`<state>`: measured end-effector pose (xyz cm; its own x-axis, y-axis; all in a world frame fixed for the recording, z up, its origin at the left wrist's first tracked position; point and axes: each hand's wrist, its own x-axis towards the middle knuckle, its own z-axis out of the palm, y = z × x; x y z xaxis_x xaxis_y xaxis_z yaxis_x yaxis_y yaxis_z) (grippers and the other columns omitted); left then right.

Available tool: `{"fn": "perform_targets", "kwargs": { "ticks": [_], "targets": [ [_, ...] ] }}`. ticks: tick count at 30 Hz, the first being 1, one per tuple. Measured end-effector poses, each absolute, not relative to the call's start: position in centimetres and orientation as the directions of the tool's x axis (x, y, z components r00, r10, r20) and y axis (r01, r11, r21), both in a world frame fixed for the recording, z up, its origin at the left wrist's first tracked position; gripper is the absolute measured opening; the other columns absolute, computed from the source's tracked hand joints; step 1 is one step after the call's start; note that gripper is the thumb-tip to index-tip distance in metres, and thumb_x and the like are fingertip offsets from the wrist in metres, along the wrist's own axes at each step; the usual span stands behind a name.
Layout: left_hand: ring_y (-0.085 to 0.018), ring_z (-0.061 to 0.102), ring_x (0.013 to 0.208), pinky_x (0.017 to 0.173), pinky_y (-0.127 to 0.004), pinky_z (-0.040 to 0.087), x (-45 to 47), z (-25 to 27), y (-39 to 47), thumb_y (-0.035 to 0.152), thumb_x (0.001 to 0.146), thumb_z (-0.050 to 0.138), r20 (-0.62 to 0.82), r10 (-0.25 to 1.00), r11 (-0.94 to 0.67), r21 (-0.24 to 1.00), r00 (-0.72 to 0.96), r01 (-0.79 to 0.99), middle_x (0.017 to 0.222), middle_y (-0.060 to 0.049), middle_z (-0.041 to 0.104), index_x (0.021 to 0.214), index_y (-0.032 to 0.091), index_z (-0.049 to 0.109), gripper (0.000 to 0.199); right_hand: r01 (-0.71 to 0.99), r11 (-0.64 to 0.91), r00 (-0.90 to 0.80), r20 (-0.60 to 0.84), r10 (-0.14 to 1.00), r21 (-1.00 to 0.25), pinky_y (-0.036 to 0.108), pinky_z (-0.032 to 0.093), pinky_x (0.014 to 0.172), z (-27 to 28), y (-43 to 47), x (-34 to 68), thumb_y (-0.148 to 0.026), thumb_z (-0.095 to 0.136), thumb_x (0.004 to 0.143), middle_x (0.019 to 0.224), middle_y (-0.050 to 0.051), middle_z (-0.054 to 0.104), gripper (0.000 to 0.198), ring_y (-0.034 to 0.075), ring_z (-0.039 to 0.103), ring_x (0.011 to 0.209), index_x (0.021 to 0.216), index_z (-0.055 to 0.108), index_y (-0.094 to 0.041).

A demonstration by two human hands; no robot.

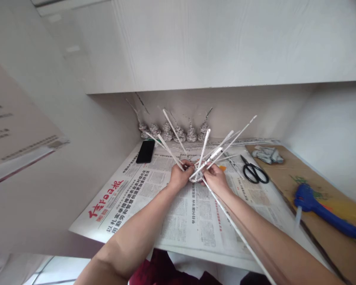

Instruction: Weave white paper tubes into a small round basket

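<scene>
"Newsprint spreads over our white desk (192,251), doesn't it?"

"Yes, the newspaper (150,206) lies almost flat, with a red masthead on the left. Above us hangs a white cabinet panel (210,43) with faint wood grain, and behind it sits a recess with a plain pale wall (240,105)."

"And what are we holding?"

"A small paper weave (198,174), at the middle of the newspaper. Our left hand (182,174) pinches its left side and our right hand (216,177) is closed on its right. Stiff, slim rolled-paper rods (205,146) fan up from it; one long rod (235,229) slants down towards us beside our right forearm."

"What shapes do we have around it?"

"Six woven gourds (191,133) along the back, round and ridged, most with thin stems poking up. Our glossy black smartphone (145,151) lies at the left, the scissors (256,173) with looped black handles at the right. Beyond those, brown cardboard (280,170) bears a crumpled grey wad (267,154) and a smooth blue glue gun (307,199)."
</scene>
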<state>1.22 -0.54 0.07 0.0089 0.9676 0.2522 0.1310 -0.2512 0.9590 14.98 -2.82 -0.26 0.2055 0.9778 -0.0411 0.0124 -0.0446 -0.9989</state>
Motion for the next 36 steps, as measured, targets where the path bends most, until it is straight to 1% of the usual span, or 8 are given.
{"fn": "perform_targets", "kwargs": {
  "ticks": [5, 11, 13, 15, 18, 20, 26, 36],
  "targets": [
    [-0.010, 0.054, 0.057, 0.055, -0.021, 0.043, 1.6, 0.0, -0.6, 0.033, 0.065, 0.072, 0.217, 0.973, -0.217, 0.976, 0.075, -0.004, 0.067, 0.000, 0.062, 0.074, 0.014, 0.062, 0.023, -0.079, 0.029, 0.180, 0.015, 0.984, -0.996, 0.025, 0.049, 0.040, -0.2, -3.1, 14.4, -0.050, 0.065, 0.072, 0.078, 0.001, 0.070, 0.045, 0.015, 0.059, 0.050, 0.108, 0.064, -0.023],
    [-0.009, 0.054, 0.056, 0.054, -0.020, 0.043, 1.6, -0.2, -0.7, 0.038, 0.064, 0.075, 0.180, 0.977, -0.185, 0.983, 0.117, 0.025, 0.067, -0.001, 0.063, 0.077, 0.012, 0.064, 0.031, -0.015, 0.059, 0.249, 0.053, 0.967, -0.998, 0.026, 0.046, 0.037, -0.6, -3.0, 14.8, -0.054, 0.067, 0.069, 0.058, 0.000, 0.064, 0.044, 0.014, 0.052, 0.042, 0.094, 0.069, -0.018],
    [-0.010, 0.056, 0.058, 0.055, -0.021, 0.045, 1.0, 0.5, -0.8, 0.037, 0.062, 0.078, 0.146, 0.968, -0.154, 0.988, 0.202, 0.024, 0.070, -0.002, 0.064, 0.080, 0.012, 0.066, 0.033, 0.018, 0.065, 0.250, 0.067, 0.966, -0.998, 0.026, 0.046, 0.039, -0.8, -2.6, 15.3, -0.052, 0.067, 0.068, 0.058, 0.001, 0.064, 0.041, 0.015, 0.054, 0.043, 0.091, 0.069, -0.018],
    [-0.013, 0.061, 0.064, 0.059, -0.024, 0.049, 0.0, 1.3, -0.9, 0.034, 0.059, 0.080, 0.034, 0.935, -0.030, 0.999, 0.352, -0.018, 0.077, -0.003, 0.067, 0.094, 0.013, 0.066, 0.044, 0.048, 0.086, 0.256, 0.095, 0.962, -0.995, 0.026, 0.046, 0.041, -0.9, -2.2, 15.7, -0.049, 0.067, 0.068, 0.061, 0.002, 0.066, 0.037, 0.016, 0.057, 0.047, 0.086, 0.069, -0.017],
    [-0.020, 0.066, 0.085, 0.070, -0.029, 0.054, -2.1, 2.3, -0.7, 0.027, 0.058, 0.082, -0.064, 0.799, 0.094, 0.995, 0.598, -0.019, 0.099, -0.008, 0.069, 0.114, 0.018, 0.062, 0.060, 0.066, 0.085, 0.254, 0.099, 0.962, -0.994, 0.025, 0.046, 0.043, -0.9, -1.7, 16.3, -0.047, 0.066, 0.069, 0.061, 0.002, 0.065, 0.032, 0.016, 0.058, 0.049, 0.081, 0.067, -0.018],
    [-0.023, 0.066, 0.093, 0.076, -0.033, 0.055, -3.2, 2.6, -0.3, 0.026, 0.058, 0.082, -0.096, 0.743, 0.148, 0.989, 0.662, -0.023, 0.107, -0.010, 0.068, 0.119, 0.019, 0.060, 0.065, 0.071, 0.068, 0.234, 0.083, 0.969, -0.995, 0.025, 0.044, 0.043, -0.9, -1.6, 16.5, -0.047, 0.065, 0.068, 0.058, 0.001, 0.063, 0.031, 0.016, 0.056, 0.047, 0.079, 0.066, -0.018],
    [-0.023, 0.067, 0.089, 0.073, -0.036, 0.057, -3.5, 1.7, 0.4, 0.029, 0.057, 0.082, -0.137, 0.837, 0.158, 0.987, 0.530, 0.006, 0.106, -0.011, 0.069, 0.105, 0.016, 0.067, 0.052, 0.103, 0.051, 0.110, 0.063, 0.992, -0.993, 0.025, 0.043, 0.043, -0.9, -1.9, 16.5, -0.048, 0.063, 0.069, 0.057, 0.000, 0.063, 0.030, 0.016, 0.055, 0.047, 0.076, 0.065, -0.019],
    [-0.017, 0.066, 0.072, 0.064, -0.031, 0.056, -2.3, 1.8, 0.2, 0.031, 0.049, 0.086, -0.120, 0.895, 0.117, 0.993, 0.429, 0.034, 0.086, -0.006, 0.071, 0.094, 0.015, 0.070, 0.050, 0.233, 0.076, 0.127, 0.108, 0.986, -0.969, 0.026, 0.044, 0.048, -1.2, -1.8, 16.7, -0.048, 0.060, 0.073, 0.061, 0.001, 0.066, 0.031, 0.017, 0.059, 0.052, 0.079, 0.066, -0.019]
  ]
}}
